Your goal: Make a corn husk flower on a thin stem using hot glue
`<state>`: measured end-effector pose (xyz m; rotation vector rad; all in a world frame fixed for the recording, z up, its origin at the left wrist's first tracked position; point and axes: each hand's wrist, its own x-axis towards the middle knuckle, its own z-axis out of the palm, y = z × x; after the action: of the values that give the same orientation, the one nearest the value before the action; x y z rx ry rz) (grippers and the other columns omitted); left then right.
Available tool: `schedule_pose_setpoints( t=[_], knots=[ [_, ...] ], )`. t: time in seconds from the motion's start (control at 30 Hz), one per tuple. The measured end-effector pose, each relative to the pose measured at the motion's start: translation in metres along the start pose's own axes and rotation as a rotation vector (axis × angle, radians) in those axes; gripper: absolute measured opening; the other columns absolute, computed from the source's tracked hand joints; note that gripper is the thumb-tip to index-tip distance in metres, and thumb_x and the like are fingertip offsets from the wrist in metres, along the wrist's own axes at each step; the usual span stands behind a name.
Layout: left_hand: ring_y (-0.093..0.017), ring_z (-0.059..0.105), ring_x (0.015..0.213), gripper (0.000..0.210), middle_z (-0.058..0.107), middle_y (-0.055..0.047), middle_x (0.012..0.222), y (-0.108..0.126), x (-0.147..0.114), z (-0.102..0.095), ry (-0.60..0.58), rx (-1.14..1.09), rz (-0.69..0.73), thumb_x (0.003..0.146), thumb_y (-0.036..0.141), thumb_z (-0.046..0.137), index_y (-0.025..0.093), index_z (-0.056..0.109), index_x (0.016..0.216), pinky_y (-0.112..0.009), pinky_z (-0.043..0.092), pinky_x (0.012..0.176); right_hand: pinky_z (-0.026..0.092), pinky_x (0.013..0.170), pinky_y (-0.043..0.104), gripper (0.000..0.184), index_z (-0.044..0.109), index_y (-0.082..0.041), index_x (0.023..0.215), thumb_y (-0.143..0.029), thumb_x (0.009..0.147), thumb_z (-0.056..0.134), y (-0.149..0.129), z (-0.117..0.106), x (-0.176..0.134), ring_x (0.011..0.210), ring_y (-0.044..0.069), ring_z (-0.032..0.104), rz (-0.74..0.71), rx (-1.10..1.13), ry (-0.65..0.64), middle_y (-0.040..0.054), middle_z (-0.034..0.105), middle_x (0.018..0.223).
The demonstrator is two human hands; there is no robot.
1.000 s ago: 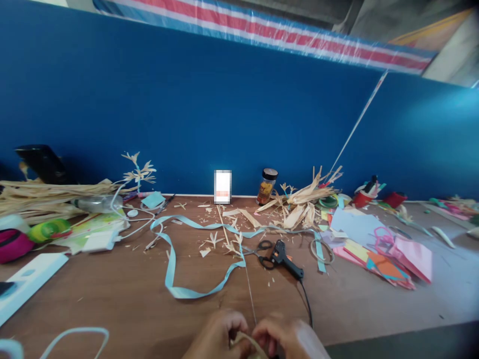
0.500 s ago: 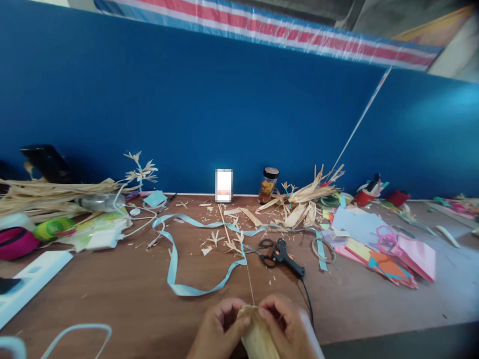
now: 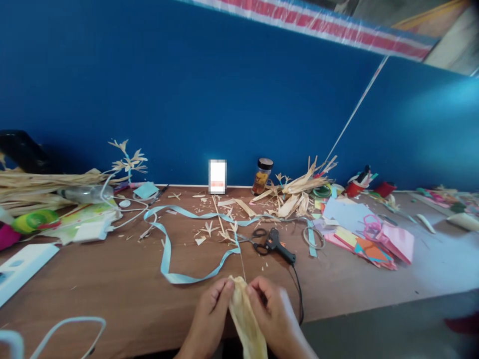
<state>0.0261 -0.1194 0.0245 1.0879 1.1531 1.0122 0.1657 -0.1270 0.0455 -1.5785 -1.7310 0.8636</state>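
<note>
Between my two hands hangs a pale, dry corn husk [image 3: 245, 319], its long body trailing down past the bottom edge of the picture. My left hand [image 3: 211, 304] pinches its top left edge. On the other side my right hand [image 3: 271, 304] pinches the top right edge. A thin wire [image 3: 243, 264] runs from just above the husk up to a small husk flower [image 3: 230, 235]. Light blue ribbon [image 3: 168, 249] loops over the table from that flower. Scissors [image 3: 258, 242] and a black glue gun [image 3: 279, 247] lie just beyond my right hand.
A jar [image 3: 262, 177] and a blurred upright screen [image 3: 217, 177] stand by the blue partition [image 3: 187, 99]. Husk piles [image 3: 299, 194] lie at the back. Coloured papers [image 3: 368, 247] are at right, a power strip [image 3: 26, 269] at left. The glue gun's cord [image 3: 299, 289] hangs near my right hand.
The husk is lifted higher, and more of its length shows. My hands have spread slightly apart at its top edge. The view has shifted a little to the right.
</note>
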Motion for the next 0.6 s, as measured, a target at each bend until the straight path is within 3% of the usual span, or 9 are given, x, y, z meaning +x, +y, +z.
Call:
schedule_pose_setpoints(
  t=[0.2,0.37,0.6],
  knots=[
    [-0.017,0.054,0.073,0.028,0.06,-0.004,0.077,0.001,0.002,0.001,-0.159,-0.046,-0.065,0.07,0.034,0.058,0.013,0.057,0.089,-0.024,0.041,0.066,0.031,0.049,0.018,0.023,0.053,-0.016,0.065,-0.031,0.081,0.043,0.008,0.002,0.001,0.049,0.008,0.046,-0.024,-0.049,0.108,-0.0018,0.053,0.054],
    [-0.009,0.044,0.052,0.028,0.051,0.002,0.058,-0.009,0.005,-0.002,-0.111,-0.025,-0.14,0.072,0.04,0.053,0.013,0.055,0.07,-0.019,0.035,0.05,0.03,0.046,0.018,0.023,0.052,-0.017,0.065,-0.03,0.081,0.042,0.011,0.001,0.003,0.047,0.009,0.046,-0.005,-0.058,0.104,-0.0021,0.051,0.052],
    [-0.012,0.044,0.06,0.032,0.049,0.0,0.061,-0.01,0.003,0.001,-0.102,0.116,-0.03,0.078,0.041,0.044,0.013,0.053,0.065,-0.021,0.035,0.055,0.036,0.054,0.018,0.015,0.057,-0.018,0.082,-0.028,0.079,0.045,0.008,0.001,0.004,0.061,0.011,0.053,-0.051,-0.05,0.066,0.0014,0.06,0.072]
  ],
)
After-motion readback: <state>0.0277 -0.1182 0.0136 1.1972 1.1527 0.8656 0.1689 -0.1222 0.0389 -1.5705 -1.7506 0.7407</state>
